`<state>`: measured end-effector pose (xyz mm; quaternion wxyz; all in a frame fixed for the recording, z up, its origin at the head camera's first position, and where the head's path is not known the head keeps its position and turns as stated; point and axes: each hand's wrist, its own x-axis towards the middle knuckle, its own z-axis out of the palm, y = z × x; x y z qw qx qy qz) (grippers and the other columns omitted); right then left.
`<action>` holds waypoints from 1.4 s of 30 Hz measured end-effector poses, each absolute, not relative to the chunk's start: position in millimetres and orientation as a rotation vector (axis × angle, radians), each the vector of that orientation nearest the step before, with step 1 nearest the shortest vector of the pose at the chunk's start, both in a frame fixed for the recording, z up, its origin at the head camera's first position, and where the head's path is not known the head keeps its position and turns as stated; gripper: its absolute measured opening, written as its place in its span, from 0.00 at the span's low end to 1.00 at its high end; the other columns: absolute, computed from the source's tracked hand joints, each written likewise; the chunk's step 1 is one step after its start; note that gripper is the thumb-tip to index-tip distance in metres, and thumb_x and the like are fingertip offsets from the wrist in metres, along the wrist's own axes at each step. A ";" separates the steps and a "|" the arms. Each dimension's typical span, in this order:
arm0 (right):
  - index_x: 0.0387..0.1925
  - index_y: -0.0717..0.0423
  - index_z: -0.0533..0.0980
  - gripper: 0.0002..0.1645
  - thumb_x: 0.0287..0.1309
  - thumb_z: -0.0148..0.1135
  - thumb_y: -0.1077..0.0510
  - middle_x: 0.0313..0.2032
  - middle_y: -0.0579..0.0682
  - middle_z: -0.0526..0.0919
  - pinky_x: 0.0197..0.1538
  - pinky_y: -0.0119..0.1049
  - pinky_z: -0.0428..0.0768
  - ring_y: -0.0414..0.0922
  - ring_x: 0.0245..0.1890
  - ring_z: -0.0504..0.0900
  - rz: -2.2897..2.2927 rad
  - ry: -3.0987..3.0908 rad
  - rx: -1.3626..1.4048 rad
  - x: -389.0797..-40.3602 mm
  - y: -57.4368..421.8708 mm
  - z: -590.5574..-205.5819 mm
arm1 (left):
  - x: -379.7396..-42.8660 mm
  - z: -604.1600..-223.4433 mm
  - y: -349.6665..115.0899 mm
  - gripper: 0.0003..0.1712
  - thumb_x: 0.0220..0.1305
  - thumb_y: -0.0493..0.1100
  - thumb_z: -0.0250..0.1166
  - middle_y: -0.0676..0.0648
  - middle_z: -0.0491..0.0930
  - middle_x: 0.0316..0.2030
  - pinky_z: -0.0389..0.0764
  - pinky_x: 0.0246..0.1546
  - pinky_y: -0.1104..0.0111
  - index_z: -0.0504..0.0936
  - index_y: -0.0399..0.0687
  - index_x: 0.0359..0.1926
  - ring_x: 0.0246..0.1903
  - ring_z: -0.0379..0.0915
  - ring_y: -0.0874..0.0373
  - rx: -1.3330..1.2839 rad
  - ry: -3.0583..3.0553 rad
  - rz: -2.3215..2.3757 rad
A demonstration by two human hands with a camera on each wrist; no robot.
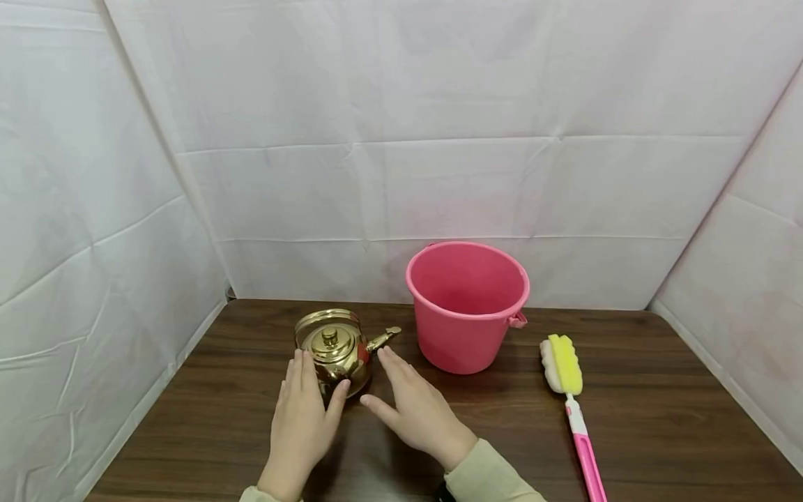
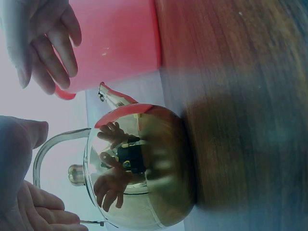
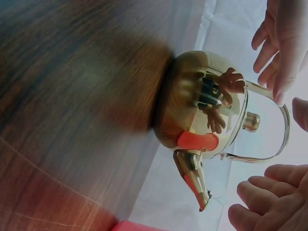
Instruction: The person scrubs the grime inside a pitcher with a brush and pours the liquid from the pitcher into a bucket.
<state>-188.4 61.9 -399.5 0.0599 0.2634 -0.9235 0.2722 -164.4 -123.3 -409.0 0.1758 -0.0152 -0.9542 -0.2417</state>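
Note:
A shiny gold kettle [image 1: 335,352] stands upright on the table, its arched handle raised and its spout toward the bucket. Just in front of it on the left is my left hand [image 1: 303,411], fingers straight and thumb apart. My right hand [image 1: 422,413] is held out near the spout side, fingers extended. Both wrist views show the kettle [image 2: 139,166] between or beside the hands, with a gap to the right hand [image 3: 274,199]. Neither hand holds anything. Whether the left fingers touch the kettle is unclear in the head view; the left wrist view shows them apart from its body.
A pink bucket [image 1: 461,341] stands right of the kettle near the back. Farther right lies a sponge brush [image 1: 567,366] with a yellow and white head and a pink handle. White cloth walls [image 1: 452,188] surround the dark wooden table [image 1: 659,418].

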 end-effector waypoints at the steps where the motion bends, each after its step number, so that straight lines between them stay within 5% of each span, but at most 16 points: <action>1: 0.71 0.55 0.56 0.45 0.63 0.49 0.33 0.71 0.53 0.59 0.64 0.49 0.68 0.49 0.69 0.62 0.824 -2.795 0.800 -188.5 61.1 -399.1 | -164.8 -408.9 -123.7 0.47 0.69 0.59 0.52 0.26 0.48 0.69 0.57 0.64 0.41 0.50 0.24 0.68 0.69 0.46 0.33 -0.037 -2.701 -0.689; 12: 0.71 0.53 0.56 0.43 0.64 0.49 0.35 0.70 0.53 0.60 0.63 0.48 0.70 0.47 0.69 0.62 0.810 -2.781 0.808 -190.4 53.9 -398.3 | -167.4 -409.0 -125.7 0.44 0.69 0.57 0.52 0.22 0.53 0.66 0.64 0.60 0.41 0.54 0.19 0.65 0.66 0.53 0.30 0.024 -2.637 -0.714; 42: 0.70 0.54 0.59 0.41 0.64 0.51 0.36 0.69 0.52 0.63 0.62 0.47 0.71 0.46 0.67 0.66 0.820 -2.768 0.815 -194.8 42.4 -397.6 | -179.1 -403.7 -134.9 0.43 0.70 0.58 0.49 0.28 0.53 0.69 0.62 0.61 0.41 0.51 0.26 0.69 0.68 0.51 0.33 0.154 -2.625 -0.848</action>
